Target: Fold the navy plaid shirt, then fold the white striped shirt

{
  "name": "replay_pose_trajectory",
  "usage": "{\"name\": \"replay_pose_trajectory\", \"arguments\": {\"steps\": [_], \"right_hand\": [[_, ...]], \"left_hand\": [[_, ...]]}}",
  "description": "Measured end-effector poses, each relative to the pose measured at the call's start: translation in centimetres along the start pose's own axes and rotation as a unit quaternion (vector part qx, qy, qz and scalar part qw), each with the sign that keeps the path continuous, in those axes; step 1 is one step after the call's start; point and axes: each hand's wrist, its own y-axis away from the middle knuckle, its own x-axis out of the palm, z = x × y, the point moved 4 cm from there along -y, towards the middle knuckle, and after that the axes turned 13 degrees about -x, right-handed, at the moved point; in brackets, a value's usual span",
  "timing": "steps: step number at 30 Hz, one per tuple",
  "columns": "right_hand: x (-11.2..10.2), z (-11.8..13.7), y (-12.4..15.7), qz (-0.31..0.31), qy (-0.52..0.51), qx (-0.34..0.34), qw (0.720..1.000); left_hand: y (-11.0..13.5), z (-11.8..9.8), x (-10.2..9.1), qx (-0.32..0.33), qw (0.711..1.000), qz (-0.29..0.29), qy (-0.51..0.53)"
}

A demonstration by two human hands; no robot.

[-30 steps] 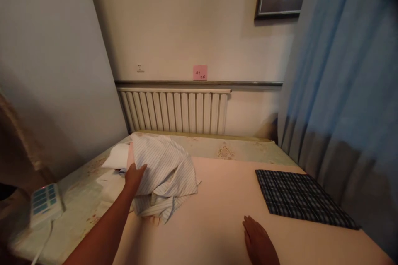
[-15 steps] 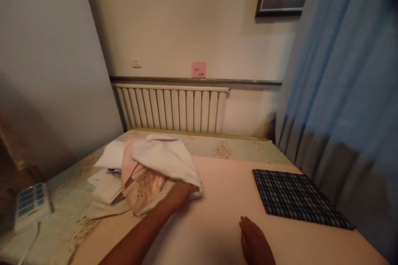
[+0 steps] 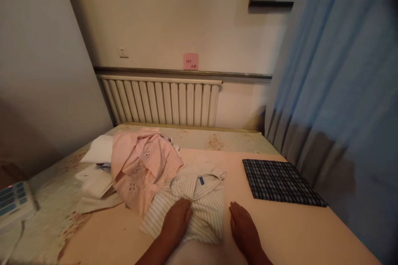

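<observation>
- Two hands register on my head feed, both low in the frame.
- Left hand [image 3: 177, 218]: curled, resting on the striped shirt [image 3: 207, 213] just below its collar. Fingertips hidden – I cannot tell whether they pinch the cloth.
- Right hand [image 3: 244, 224]: fingers straight and held together, nothing in them, just beside the shirt's right edge.
- Striped shirt: rumpled on the pink sheet [image 3: 273, 227], mostly between the hands; collar toward the radiator [image 3: 168, 101], blue label [image 3: 202, 181] showing.
- Pink garment [image 3: 132, 165]: heaped left of the shirt and touching it; cut-out flowers noted.
- White cloths [image 3: 98, 182]: left of the pink heap.
- Plaid cloth [image 3: 281, 182]: flat, right of the shirt – well apart.
- Surface [image 3: 214, 140]: floral cover visible beyond the pink sheet.
</observation>
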Motion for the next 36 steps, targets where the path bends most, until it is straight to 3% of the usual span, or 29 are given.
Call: {"name": "replay_pose_trajectory", "arguments": {"steps": [2, 4, 7, 11, 15, 21, 24, 27, 29, 31, 33, 34, 36], "right_hand": [[-0.2, 0.0, -0.1, -0.001, -0.010, 0.007, 1.000], [-0.3, 0.0, -0.2, -0.002, -0.018, 0.009, 1.000], [-0.5, 0.0, -0.3, -0.004, -0.032, 0.012, 0.999], [-0.9, 0.2, -0.4, -0.017, -0.061, 0.025, 0.998], [-1.7, 0.1, -0.7, -0.022, -0.111, 0.074, 0.991], [-2.9, -1.7, -0.2, -0.064, -0.213, 0.251, 0.942], [-3.2, -2.2, 0.1, -0.087, -0.231, 0.265, 0.932], [-3.0, -2.3, 0.3, -0.086, -0.259, 0.248, 0.929], [-2.8, -2.3, 0.6, -0.079, -0.276, 0.224, 0.931], [-2.7, -2.2, 1.0, -0.072, -0.282, 0.201, 0.936], [-2.5, -2.2, 1.5, -0.060, -0.277, 0.189, 0.940], [-2.3, -2.2, 1.7, -0.053, -0.271, 0.187, 0.943], [-1.9, -2.2, 2.0, -0.036, -0.256, 0.185, 0.948]], "left_hand": [[-0.5, 2.2, -1.4, -0.047, 0.995, -0.088, -0.020], [-0.9, 4.8, -2.5, -0.120, 0.981, -0.139, -0.057], [-1.6, 8.5, -2.8, -0.232, 0.969, -0.083, -0.032], [-1.8, 10.3, -1.4, -0.268, 0.962, 0.018, 0.048], [0.0, 8.4, 1.3, -0.278, 0.955, 0.057, 0.090], [6.5, 1.3, 7.3, -0.269, 0.947, 0.091, 0.151], [9.5, -2.6, 10.6, -0.256, 0.937, 0.141, 0.190], [11.6, -4.6, 12.7, -0.282, 0.921, 0.219, 0.156], [12.3, -5.1, 12.6, -0.227, 0.921, 0.260, 0.179], [12.6, -5.0, 11.5, -0.137, 0.924, 0.276, 0.228], [12.7, -4.0, 9.9, -0.091, 0.918, 0.293, 0.253], [12.5, -3.1, 9.2, -0.093, 0.914, 0.303, 0.254], [11.7, -0.8, 8.0, -0.158, 0.911, 0.303, 0.233]]}}
